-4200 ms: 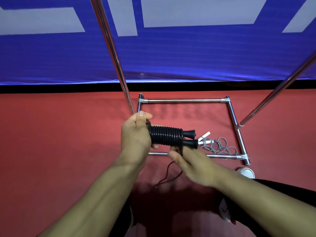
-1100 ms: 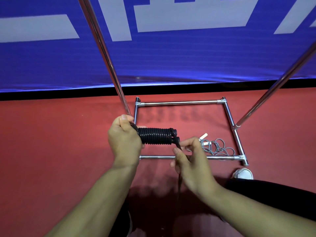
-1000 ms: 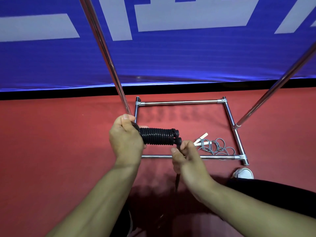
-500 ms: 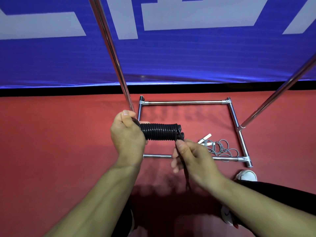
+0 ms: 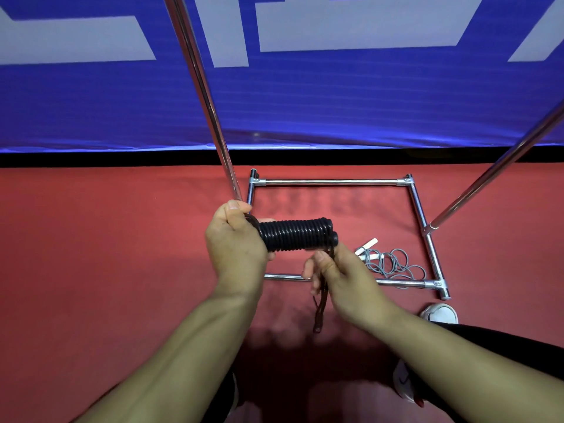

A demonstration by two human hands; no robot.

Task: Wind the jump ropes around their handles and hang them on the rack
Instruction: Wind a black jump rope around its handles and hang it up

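The main risk here is the winding springing loose. The black jump rope sits in tight coils around its paired handles, and only a short tail is left unwound; if the right grip slackens on that tail before it is tucked, the last turns near the handle tips would likely unspool. A second risk is the bundle twisting out of the left grip, which clamps only the butt end of the handles, so a hard pull on the tail could lever it free.

The left grip is curled tightly around the handle ends, thumb on top. The right grip pinches the tail just below the coil's far end, and the tail hangs down from it toward the red floor. The wound coil stretches between the two grips, held in the air above the rack base.

Beyond the right grip, a grey jump rope lies loose on the floor inside the rack's base frame, not yet wound.
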